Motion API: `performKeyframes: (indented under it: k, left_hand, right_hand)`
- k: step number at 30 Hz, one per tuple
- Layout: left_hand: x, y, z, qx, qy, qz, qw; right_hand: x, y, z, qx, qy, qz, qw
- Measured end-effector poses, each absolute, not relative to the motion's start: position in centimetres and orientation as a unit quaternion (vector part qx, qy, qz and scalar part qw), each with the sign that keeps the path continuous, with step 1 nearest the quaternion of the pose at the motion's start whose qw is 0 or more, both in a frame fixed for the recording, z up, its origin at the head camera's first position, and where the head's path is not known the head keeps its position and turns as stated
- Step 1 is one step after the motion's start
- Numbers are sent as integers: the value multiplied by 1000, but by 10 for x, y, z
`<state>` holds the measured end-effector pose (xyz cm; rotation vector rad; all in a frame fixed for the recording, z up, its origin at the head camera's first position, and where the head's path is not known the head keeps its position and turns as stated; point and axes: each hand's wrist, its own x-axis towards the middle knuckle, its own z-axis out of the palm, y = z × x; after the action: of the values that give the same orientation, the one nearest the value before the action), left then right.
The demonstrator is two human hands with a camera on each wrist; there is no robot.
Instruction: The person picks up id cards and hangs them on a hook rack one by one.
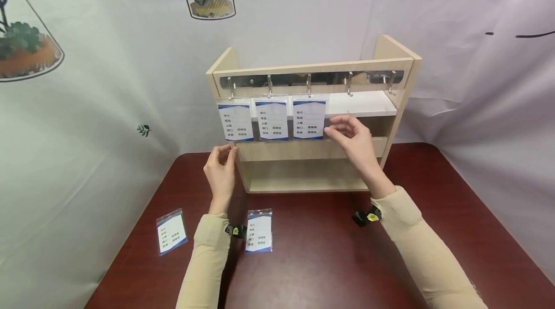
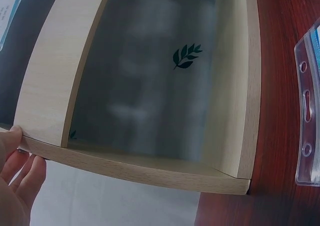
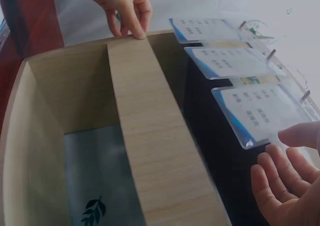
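A small wooden shelf with a metal hook rail stands at the back of the table. Three clear-sleeved badges, the left, the middle and the right one, hang side by side from its hooks. My left hand pinches the shelf's left side panel, thumb in front and fingers round the outside. Beside the right badge's lower right edge is my right hand, its fingers loosely bent and apart from the thumb. Whether the thumb touches that badge I cannot tell.
Two more badges lie on the dark red table: one by the left forearm, another farther left. Two hooks on the right bear no badge. A printed cloth hangs behind the shelf.
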<state>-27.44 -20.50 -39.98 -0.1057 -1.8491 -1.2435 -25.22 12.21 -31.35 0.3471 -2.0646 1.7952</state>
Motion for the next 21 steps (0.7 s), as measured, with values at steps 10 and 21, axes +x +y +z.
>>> performKeyframes:
  k: [10, 21]
  left_hand:
    - [-273, -205, -400, -40, -748, -490, 445]
    - [-275, -205, -401, -44, -747, -486, 452]
  right_hand:
    - [-247, 133, -332, 109, -748, 634, 165]
    - [-248, 133, -350, 104, -749, 638, 146]
